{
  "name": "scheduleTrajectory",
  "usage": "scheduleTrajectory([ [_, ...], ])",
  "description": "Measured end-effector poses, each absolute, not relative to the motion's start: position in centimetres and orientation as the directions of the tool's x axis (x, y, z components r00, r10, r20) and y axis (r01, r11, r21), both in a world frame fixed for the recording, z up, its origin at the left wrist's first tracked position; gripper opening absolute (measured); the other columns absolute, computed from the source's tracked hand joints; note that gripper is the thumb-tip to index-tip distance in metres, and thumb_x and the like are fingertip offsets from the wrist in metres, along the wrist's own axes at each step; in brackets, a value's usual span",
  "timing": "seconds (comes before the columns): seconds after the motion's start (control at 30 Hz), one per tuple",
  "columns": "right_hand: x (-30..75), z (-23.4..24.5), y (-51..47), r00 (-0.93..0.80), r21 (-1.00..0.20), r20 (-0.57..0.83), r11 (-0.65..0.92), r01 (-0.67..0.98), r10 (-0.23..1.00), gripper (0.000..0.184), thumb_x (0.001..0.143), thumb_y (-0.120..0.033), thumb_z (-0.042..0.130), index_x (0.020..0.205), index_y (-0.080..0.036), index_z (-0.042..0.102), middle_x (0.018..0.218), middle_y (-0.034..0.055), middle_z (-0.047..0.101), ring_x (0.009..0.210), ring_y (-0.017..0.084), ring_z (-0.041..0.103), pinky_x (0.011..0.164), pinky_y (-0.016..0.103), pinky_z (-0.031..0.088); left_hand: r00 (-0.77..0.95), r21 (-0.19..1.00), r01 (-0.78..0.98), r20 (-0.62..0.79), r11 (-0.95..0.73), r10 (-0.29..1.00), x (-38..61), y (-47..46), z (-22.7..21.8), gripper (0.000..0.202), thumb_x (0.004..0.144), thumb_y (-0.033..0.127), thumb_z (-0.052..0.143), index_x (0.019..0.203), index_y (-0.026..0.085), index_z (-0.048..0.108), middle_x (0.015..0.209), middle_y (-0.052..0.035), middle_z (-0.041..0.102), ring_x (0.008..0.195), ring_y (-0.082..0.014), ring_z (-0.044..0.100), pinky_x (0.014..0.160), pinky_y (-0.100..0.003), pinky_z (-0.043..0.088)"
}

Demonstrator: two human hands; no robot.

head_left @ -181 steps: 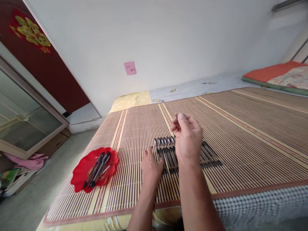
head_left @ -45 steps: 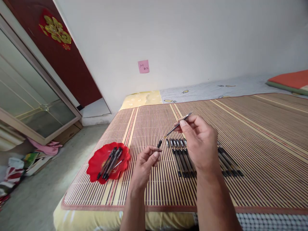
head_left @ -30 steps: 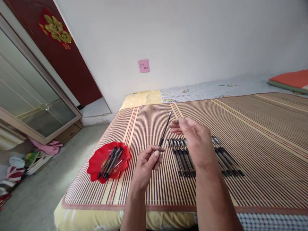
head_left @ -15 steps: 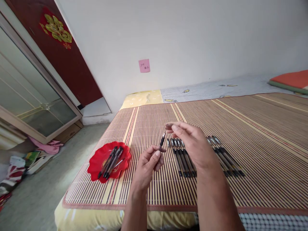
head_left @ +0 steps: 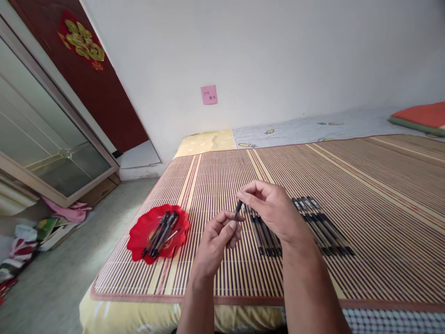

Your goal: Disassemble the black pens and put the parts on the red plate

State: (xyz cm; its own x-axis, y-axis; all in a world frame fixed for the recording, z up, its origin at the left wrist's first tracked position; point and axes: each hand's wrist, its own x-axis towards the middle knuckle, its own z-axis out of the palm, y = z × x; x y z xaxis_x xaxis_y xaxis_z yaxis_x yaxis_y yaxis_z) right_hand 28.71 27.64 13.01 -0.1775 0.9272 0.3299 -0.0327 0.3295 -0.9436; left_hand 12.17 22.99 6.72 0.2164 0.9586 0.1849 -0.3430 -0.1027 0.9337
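My left hand (head_left: 217,239) pinches the lower end of a black pen (head_left: 238,209) that stands tilted above the striped bamboo mat (head_left: 215,176). My right hand (head_left: 274,208) closes thumb and forefinger on the pen's upper end. Behind and beneath my right hand, several black pens lie side by side in a row on the mat (head_left: 313,220). A red scalloped plate (head_left: 139,232) to the left holds several more black pens (head_left: 160,227).
The mat covers a bed whose front edge (head_left: 174,297) is just below my arms. Bare floor (head_left: 52,278) and a clutter of cloth and books lie to the left. A glass door (head_left: 41,153) and white wall with a pink note (head_left: 209,94) stand behind.
The thin refill that stuck far out of the barrel has gone down into it. My right hand dropped from above onto the pen's top end and pinched it. My left hand stayed put.
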Motion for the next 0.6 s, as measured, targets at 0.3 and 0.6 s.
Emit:
scheduleTrajectory([
  [0.3,29.1,13.5,27.4,-0.229,-0.923,0.370,0.383,0.016,0.900,0.019,0.093,-0.034,0.061,0.096,-0.022,0.076,0.101,0.0055,0.077,0.101,0.020,0.069,0.091,0.035,0.051,0.195,0.931,-0.353,0.174,-0.096,0.965,12.3,22.8,6.7,0.019,0.098,0.034,0.068,0.105,0.016,0.071,0.071,0.0018,0.056,0.057,-0.0063,0.041,0.053,-0.021,0.028],
  [0.6,28.8,12.5,28.1,-0.120,-0.934,0.344,0.352,0.054,0.931,0.030,0.090,-0.048,0.069,0.080,-0.020,0.070,0.076,0.0010,0.067,0.074,0.016,0.061,0.069,0.031,0.046,0.184,0.935,-0.341,0.164,-0.093,0.969,12.5,23.1,6.7,0.022,0.097,0.037,0.069,0.103,0.015,0.070,0.070,0.0020,0.054,0.057,-0.0061,0.042,0.053,-0.020,0.029],
])
